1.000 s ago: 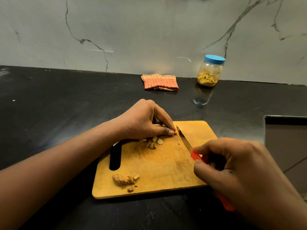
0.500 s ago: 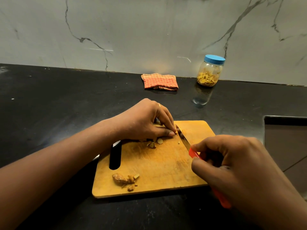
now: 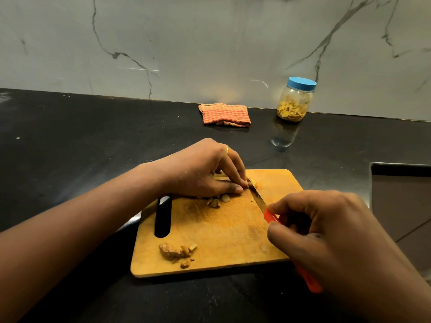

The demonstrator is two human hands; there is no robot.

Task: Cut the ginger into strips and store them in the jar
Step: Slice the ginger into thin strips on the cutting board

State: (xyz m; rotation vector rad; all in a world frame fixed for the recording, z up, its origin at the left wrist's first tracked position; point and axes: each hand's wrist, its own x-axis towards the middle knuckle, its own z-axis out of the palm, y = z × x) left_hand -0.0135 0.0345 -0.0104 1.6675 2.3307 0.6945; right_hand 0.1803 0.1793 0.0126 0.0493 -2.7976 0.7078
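Note:
On the wooden cutting board point(image 3: 228, 231), my left hand point(image 3: 205, 170) pins a small piece of ginger point(image 3: 252, 182) under its fingertips near the board's far edge. My right hand point(image 3: 331, 234) grips the orange-handled knife point(image 3: 257, 198), whose blade lies against the ginger beside my left fingertips. A few cut slices point(image 3: 219, 200) lie just below my left hand. A knobbly ginger piece with peel scraps point(image 3: 176, 251) sits near the board's front edge. The clear jar with a blue lid point(image 3: 295, 100), lid on and holding yellow strips, stands at the back by the wall.
A folded orange checked cloth point(image 3: 225, 114) lies on the black countertop point(image 3: 70, 148) left of the jar. A recessed sink point(image 3: 403, 201) opens at the right edge. A marble wall backs the counter.
My left hand has lifted its knuckles a little and shifted toward the board's far edge. The knife has moved with it, and a piece now shows to the right of the blade.

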